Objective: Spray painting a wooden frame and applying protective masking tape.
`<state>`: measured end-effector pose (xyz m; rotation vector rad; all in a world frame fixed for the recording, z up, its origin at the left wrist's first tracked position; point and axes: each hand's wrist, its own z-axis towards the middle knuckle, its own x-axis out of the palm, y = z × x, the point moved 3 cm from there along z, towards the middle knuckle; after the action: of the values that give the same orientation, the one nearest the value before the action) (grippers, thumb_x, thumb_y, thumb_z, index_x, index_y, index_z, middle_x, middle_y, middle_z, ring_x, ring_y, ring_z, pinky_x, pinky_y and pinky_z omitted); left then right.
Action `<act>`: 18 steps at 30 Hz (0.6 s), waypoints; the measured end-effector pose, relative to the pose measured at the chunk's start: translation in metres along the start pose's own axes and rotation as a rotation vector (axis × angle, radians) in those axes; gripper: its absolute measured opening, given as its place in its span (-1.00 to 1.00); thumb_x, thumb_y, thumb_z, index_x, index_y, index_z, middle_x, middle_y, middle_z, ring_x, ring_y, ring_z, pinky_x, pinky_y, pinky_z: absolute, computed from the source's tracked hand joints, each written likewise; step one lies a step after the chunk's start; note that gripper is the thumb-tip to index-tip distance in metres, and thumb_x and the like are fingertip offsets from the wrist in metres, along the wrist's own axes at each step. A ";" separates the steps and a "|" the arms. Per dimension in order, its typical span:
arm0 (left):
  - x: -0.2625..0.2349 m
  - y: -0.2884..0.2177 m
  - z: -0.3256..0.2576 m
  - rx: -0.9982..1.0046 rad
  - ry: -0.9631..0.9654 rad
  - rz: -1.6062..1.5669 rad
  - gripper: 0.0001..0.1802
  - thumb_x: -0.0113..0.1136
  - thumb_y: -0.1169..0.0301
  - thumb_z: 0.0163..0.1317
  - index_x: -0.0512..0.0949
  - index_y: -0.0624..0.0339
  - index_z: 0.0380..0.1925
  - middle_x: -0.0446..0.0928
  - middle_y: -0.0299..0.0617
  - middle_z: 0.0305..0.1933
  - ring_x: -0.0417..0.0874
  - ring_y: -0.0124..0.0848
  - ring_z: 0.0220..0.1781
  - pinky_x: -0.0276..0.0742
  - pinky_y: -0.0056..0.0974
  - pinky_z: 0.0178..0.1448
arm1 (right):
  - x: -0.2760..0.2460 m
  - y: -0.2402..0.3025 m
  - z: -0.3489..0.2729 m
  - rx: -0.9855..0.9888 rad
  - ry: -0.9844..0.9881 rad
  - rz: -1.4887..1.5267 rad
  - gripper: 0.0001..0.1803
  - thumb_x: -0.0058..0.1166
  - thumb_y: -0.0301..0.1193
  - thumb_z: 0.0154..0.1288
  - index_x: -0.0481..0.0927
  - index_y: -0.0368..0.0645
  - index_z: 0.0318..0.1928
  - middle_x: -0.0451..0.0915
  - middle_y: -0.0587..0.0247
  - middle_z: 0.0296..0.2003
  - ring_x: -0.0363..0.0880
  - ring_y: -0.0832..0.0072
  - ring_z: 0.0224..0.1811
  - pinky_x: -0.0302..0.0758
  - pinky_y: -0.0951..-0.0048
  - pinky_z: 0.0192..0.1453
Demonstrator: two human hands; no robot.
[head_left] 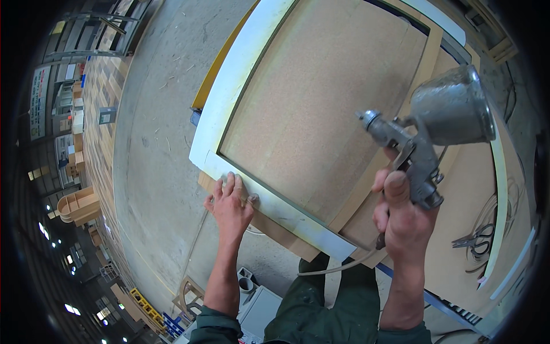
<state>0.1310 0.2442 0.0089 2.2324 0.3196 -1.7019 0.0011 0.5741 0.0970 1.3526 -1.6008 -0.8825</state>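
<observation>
My right hand point(404, 215) is closed round the handle of a metal spray gun point(409, 146). It holds the gun raised above the work, nozzle pointing up and left, its grey cup point(450, 109) tilted to the right. From below that hand a thin hose point(338, 268) runs left across my legs. My left hand point(231, 206) rests with spread fingertips on the near left corner area of a white frame point(206, 140). Yellowish patches show along its inner edges. The frame surrounds a brown board point(321, 103), and both lie on wooden strips.
Scissors point(480, 239) lie on the brown board at the right, near coiled hose and a pale strip point(499, 189). A yellow piece point(220, 60) sticks out beyond the frame's far left side. Concrete floor point(154, 143) stretches left toward shelving and wooden parts. A white box point(260, 309) stands by my legs.
</observation>
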 end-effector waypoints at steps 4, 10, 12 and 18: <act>0.000 0.001 0.000 -0.002 -0.013 0.018 -0.19 0.49 0.09 0.19 0.52 0.08 0.44 0.47 -0.14 0.57 0.35 -0.10 0.61 0.01 0.15 0.54 | 0.007 -0.016 -0.024 -0.088 0.054 -0.110 -0.27 0.29 0.10 0.46 0.58 -0.29 0.31 0.61 0.25 -0.30 0.32 0.77 -0.65 0.20 0.67 -0.62; 0.005 -0.001 0.001 -0.014 -0.016 -0.002 -0.21 0.47 0.06 0.20 0.54 0.08 0.43 0.46 -0.19 0.58 0.36 -0.10 0.60 0.02 0.15 0.54 | 0.016 -0.026 -0.055 0.067 0.199 0.003 -0.34 0.32 -0.01 0.47 0.60 -0.30 0.29 0.63 0.27 -0.32 0.34 0.75 -0.66 0.21 0.66 -0.61; 0.004 -0.001 0.002 0.009 -0.030 -0.042 -0.22 0.44 0.16 0.21 0.50 0.12 0.44 0.45 -0.15 0.57 0.35 -0.05 0.60 0.06 0.25 0.52 | 0.019 -0.029 -0.059 0.098 0.225 0.019 -0.41 0.35 -0.06 0.46 0.64 -0.28 0.24 0.64 0.28 -0.34 0.35 0.75 -0.66 0.23 0.65 -0.61; 0.004 0.000 -0.001 -0.006 -0.032 0.005 -0.21 0.45 0.15 0.21 0.50 0.12 0.44 0.45 -0.15 0.57 0.36 -0.05 0.58 0.07 0.24 0.50 | 0.025 -0.034 -0.074 0.207 0.312 -0.016 -0.59 0.39 -0.16 0.46 0.68 -0.25 0.03 0.65 0.35 -0.36 0.38 0.77 -0.63 0.26 0.65 -0.57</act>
<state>0.1327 0.2441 0.0051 2.1974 0.3107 -1.7307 0.0806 0.5437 0.0993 1.5627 -1.4669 -0.4932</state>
